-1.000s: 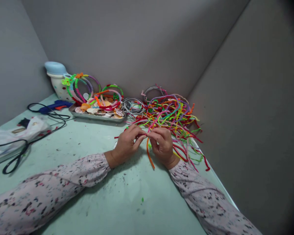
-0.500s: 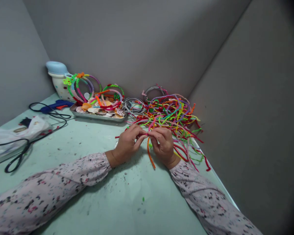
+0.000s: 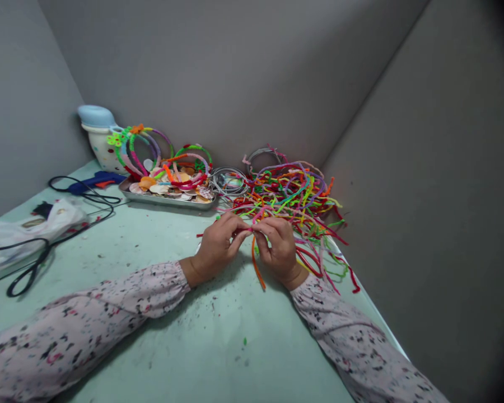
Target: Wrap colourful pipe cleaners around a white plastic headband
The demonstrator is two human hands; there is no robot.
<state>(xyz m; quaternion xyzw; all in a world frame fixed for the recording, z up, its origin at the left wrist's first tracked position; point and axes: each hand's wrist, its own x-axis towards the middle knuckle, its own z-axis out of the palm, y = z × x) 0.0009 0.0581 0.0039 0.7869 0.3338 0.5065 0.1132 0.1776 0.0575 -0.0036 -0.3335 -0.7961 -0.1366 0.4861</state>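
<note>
My left hand [image 3: 217, 245] and my right hand [image 3: 278, 246] meet fingertip to fingertip above the table. Both pinch a pink pipe cleaner [image 3: 252, 228], of which only a short bit shows between the fingers. Beneath the right hand an orange pipe cleaner [image 3: 257, 266] hangs or lies toward me; whether it joins the pink one I cannot tell. Just beyond the hands lies a tangled heap of pipe cleaners [image 3: 306, 187] in many colours. Dark red rings [image 3: 309, 262] stick out beside my right wrist.
A metal tray [image 3: 168, 202] carries shells and fuzzy-wrapped headbands [image 3: 145, 148]. Coiled grey wire [image 3: 229, 182] sits right of it. At left are a white container with a blue lid [image 3: 97, 117], a blue glue gun [image 3: 94, 182], a black cord [image 3: 46, 252] and a plastic bag [image 3: 63, 218].
Both hands keep their pinch at almost the same spot, with only a slight shift of the fingers. Everything else looks the same.
</note>
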